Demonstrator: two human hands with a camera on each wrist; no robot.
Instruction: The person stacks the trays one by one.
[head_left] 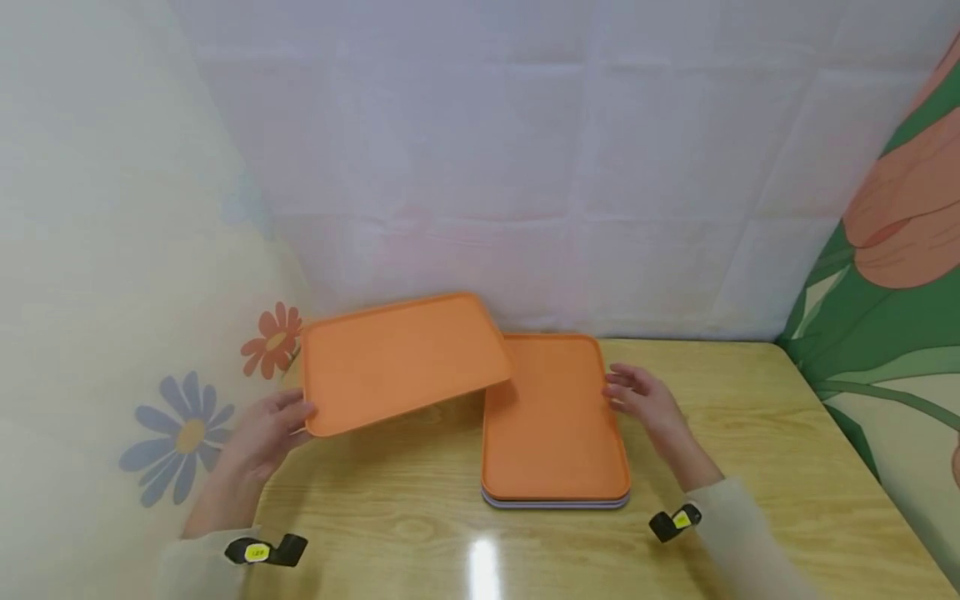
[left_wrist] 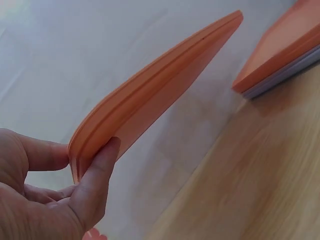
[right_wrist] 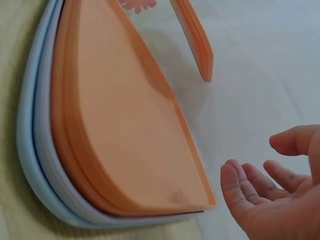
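My left hand pinches an orange tray at its near left corner, thumb on one side and fingers on the other. The tray is tilted and raised above the table, and its right end overlaps a stack of trays in the head view. On top of that stack is another orange tray. Beneath it, a lavender tray and a light blue tray show at the rims in the right wrist view. Beside the stack's right edge, my right hand has its fingers loosely spread, holding nothing.
The wood-grain table carries the stack near its middle. A white cloth hangs behind the table's back edge. Flower-patterned panels stand on the left and right.
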